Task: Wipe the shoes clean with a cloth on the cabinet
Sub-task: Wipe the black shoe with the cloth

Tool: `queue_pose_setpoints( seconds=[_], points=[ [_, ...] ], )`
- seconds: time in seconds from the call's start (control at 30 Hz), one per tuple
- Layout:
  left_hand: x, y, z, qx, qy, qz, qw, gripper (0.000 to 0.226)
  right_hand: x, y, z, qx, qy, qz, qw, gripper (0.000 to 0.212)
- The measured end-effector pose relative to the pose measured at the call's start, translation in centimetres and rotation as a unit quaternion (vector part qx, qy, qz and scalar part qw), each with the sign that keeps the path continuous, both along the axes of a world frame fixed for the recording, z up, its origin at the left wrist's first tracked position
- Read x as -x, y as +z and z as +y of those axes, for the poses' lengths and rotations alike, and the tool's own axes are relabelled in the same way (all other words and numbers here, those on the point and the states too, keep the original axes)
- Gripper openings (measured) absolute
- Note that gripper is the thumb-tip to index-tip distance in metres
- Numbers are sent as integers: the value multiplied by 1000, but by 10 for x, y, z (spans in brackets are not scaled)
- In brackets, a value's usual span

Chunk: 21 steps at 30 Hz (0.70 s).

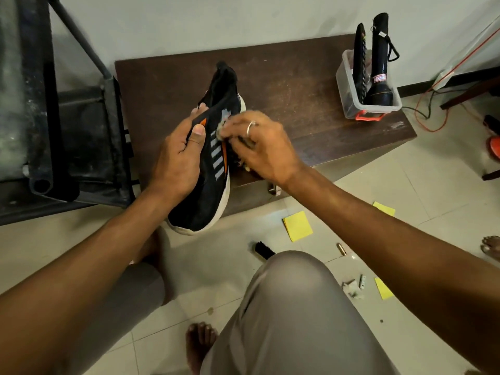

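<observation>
As left hand [176, 163] grips, one shoe [207, 204], one cloth [219, 130]

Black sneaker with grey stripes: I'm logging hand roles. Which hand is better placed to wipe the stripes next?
Right. The right hand holds the small grey cloth against the stripes, while the left hand grips the black sneaker, steadying it at the brown wooden cabinet.

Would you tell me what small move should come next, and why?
Probably draw the small grey cloth down along the grey stripes: the right hand presses it at the topmost stripe, and the left hand grips the black white-soled sneaker over the brown wooden cabinet.
</observation>
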<state>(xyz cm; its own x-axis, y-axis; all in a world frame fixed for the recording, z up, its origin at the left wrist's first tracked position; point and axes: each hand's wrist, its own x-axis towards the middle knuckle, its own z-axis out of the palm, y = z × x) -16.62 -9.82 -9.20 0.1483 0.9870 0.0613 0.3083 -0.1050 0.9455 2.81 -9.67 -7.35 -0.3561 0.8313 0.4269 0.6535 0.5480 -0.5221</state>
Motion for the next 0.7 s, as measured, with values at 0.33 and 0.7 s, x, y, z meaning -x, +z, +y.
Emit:
queue_pose_setpoints(
  seconds=[0.33,0.7],
  points=[
    [-1,3,-2,-1,1,-5,1000,44,-2,-10,-22,9,55,33,998,19],
    [-2,3,-1,0,1,7,1000,43,8,-30,-37,-49,95,42,993,17]
  ],
)
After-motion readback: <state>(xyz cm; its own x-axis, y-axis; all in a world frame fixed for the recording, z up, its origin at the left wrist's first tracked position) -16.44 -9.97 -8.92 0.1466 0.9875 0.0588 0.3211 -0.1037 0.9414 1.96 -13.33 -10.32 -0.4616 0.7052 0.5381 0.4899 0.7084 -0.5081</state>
